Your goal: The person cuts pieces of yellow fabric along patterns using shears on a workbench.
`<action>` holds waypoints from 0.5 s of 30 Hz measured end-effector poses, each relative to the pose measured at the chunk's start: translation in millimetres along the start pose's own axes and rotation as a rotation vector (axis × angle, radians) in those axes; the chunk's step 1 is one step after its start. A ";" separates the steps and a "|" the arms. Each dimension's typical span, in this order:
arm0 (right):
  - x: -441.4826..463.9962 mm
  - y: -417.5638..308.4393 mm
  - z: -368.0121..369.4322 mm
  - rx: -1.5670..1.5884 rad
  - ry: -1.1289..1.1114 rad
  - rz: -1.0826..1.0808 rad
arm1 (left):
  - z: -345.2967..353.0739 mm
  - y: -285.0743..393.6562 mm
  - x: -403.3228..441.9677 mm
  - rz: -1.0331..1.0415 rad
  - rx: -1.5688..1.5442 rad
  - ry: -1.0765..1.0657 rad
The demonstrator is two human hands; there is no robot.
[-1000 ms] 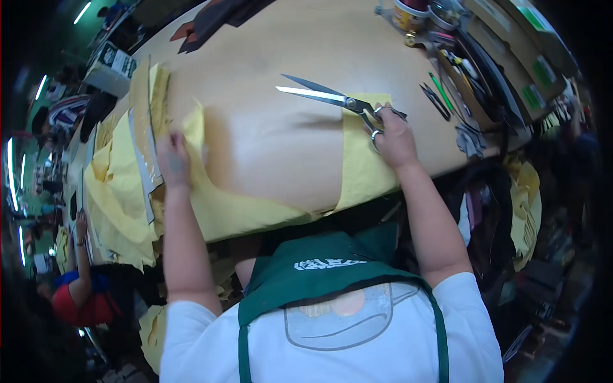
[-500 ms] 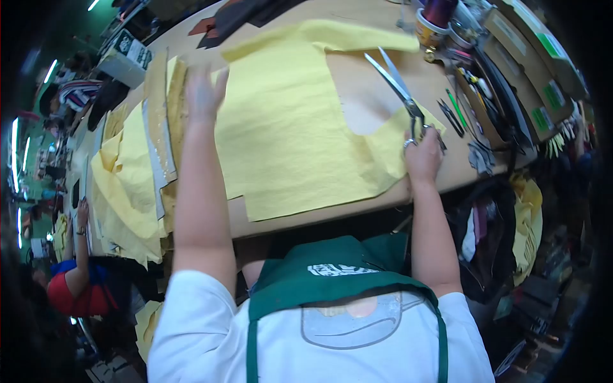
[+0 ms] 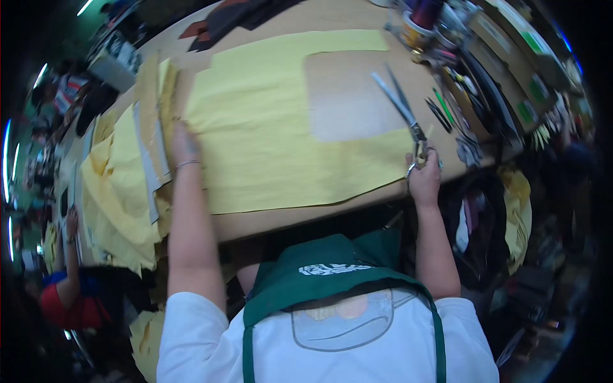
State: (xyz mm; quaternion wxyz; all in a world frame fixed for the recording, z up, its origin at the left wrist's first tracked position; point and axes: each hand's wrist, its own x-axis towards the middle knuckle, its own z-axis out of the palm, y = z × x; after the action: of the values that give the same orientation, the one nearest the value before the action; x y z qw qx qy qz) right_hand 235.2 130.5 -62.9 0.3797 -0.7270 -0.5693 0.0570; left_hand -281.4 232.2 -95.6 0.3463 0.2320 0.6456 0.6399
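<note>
A yellow cut piece of cloth [image 3: 255,140] lies flat across the table, with a squared notch on its right side. At its left edge is my left hand [image 3: 186,145], smeared by motion; its fingers cannot be made out clearly. My right hand [image 3: 424,177] is closed around the handles of large metal scissors [image 3: 406,105]. Their blades are parted and point away from me, above the bare table in the notch. The lower right strip of the cloth reaches to beside the scissors' handles.
Folded yellow cloth and long strips [image 3: 121,172] are piled at the left. Dark pieces [image 3: 242,22] lie at the far edge. On the right are a green pen [image 3: 442,105], small snips [image 3: 438,115], a tub [image 3: 416,32] and boxes [image 3: 511,48]. A co-worker in red [image 3: 73,303] sits left.
My left hand has come down toward me along the cloth's left edge. The cloth has shifted left and its lower right strip lies flatter. The scissors stay in my right hand, blades still apart.
</note>
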 end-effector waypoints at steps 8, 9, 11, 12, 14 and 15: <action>-90.7 21.5 -74.3 0.106 -0.202 0.198 | 64.7 36.9 -154.8 1.139 1.143 -0.398; -96.2 17.5 -81.3 0.184 -0.226 0.270 | 75.9 28.4 -189.1 1.161 1.065 -0.695; -105.7 13.5 -82.2 0.326 -0.168 0.273 | 95.8 34.5 -269.4 1.053 1.295 -1.172; -105.1 12.5 -84.5 0.286 -0.220 0.306 | 104.0 31.1 -291.8 1.031 1.278 -1.302; -98.0 9.7 -91.6 0.214 -0.324 0.357 | 127.9 21.6 -311.8 1.069 1.295 -1.363; -99.2 18.5 -86.2 0.278 -0.333 0.346 | 142.0 12.0 -314.0 1.081 1.328 -1.343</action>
State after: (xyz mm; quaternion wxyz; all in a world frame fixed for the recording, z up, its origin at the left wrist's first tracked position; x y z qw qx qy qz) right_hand 259.9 1.0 -48.2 0.3618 -0.7349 -0.4780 0.3172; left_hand 27.4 94.3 -28.3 0.1066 0.9288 0.3540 -0.0263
